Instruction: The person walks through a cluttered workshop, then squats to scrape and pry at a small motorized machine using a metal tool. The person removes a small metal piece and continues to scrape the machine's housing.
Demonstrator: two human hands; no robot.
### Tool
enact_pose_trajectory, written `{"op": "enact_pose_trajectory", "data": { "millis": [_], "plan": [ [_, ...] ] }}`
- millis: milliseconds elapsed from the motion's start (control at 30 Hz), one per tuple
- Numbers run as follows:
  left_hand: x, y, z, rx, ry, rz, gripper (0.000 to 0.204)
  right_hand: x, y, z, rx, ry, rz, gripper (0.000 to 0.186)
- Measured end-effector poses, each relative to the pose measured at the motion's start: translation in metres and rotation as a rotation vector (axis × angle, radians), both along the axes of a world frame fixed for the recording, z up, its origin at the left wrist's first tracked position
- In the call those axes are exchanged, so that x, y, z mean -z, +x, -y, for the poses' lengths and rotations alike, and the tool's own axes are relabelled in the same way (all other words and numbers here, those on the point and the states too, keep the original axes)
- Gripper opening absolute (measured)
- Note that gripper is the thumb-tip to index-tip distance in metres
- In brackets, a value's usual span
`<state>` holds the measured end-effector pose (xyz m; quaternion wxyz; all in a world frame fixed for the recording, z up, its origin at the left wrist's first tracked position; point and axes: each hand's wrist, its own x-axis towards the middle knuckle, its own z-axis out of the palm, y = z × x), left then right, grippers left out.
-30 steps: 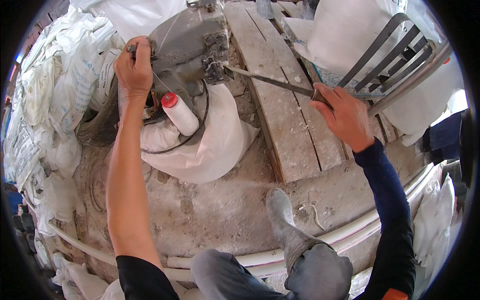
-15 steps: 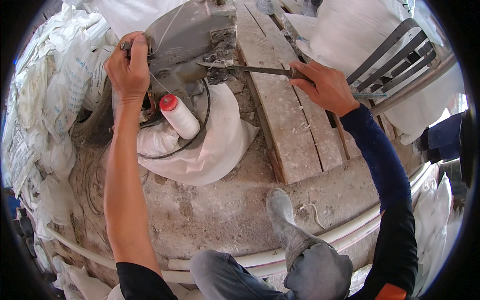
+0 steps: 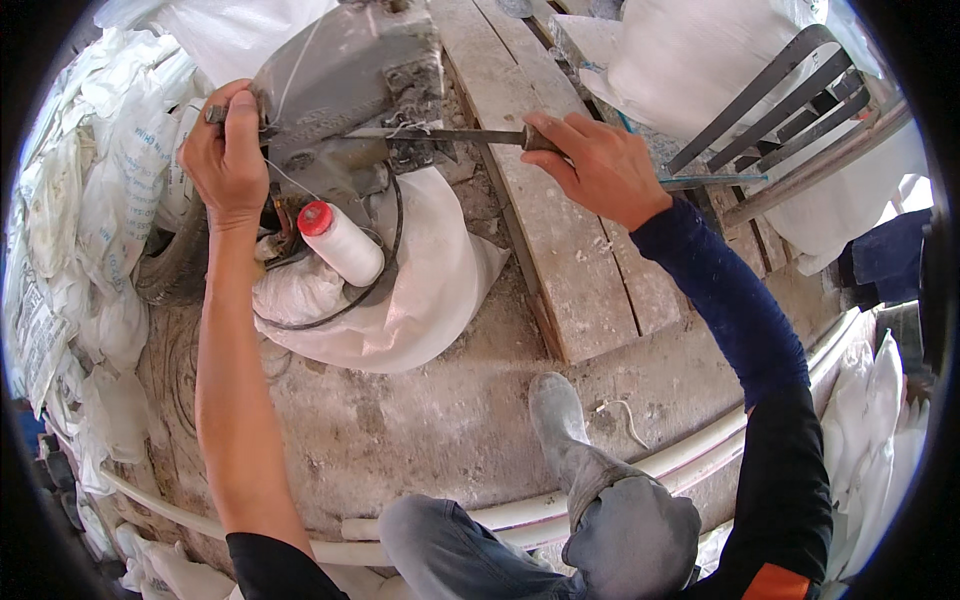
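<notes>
My left hand (image 3: pixel 228 155) is closed round a small dark knob (image 3: pixel 216 114) at the left edge of a worn grey metal machine (image 3: pixel 330 75). In my right hand (image 3: pixel 598 165) is the handle of a long, narrow-bladed knife (image 3: pixel 470 136). Its blade points left and lies across the machine's lower part, where loose thread shows; whether it touches the metal I cannot tell. A white thread spool (image 3: pixel 345 250) with a red top leans below the machine. From near it, a thin thread runs up past my left hand and across the machine's face.
Under the spool lies a white sack (image 3: pixel 430 290) with a black cable looped over it. A wooden pallet (image 3: pixel 570 230) stands to the right, near a black slatted metal frame (image 3: pixel 775 105). Crumpled white bags (image 3: pixel 120 200) pile up at left. Pale pipes (image 3: pixel 690 460) cross the floor by my boot.
Both hands have shifted left in the picture, along with the machine and spool. The knife has slid further left over the machine, its blade now nearly level.
</notes>
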<state>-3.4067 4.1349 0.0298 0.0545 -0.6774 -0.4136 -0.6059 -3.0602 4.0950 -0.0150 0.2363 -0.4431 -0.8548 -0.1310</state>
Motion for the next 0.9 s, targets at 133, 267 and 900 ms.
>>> {"op": "enact_pose_trajectory", "data": {
  "millis": [133, 267, 900],
  "plan": [
    [-0.008, 0.018, 0.009, -0.113, -0.124, -0.109, 0.027, 0.015, 0.017, 0.010, 0.064, -0.016, -0.071, 0.035],
    [-0.004, 0.004, 0.003, -0.009, 0.030, -0.002, 0.021, 0.016, -0.008, 0.001, 0.133, 0.022, -0.094, 0.034],
    [0.000, 0.013, 0.002, -0.011, 0.047, -0.051, 0.024, 0.009, -0.010, 0.009, 0.059, -0.073, -0.147, 0.030]
  ]
}}
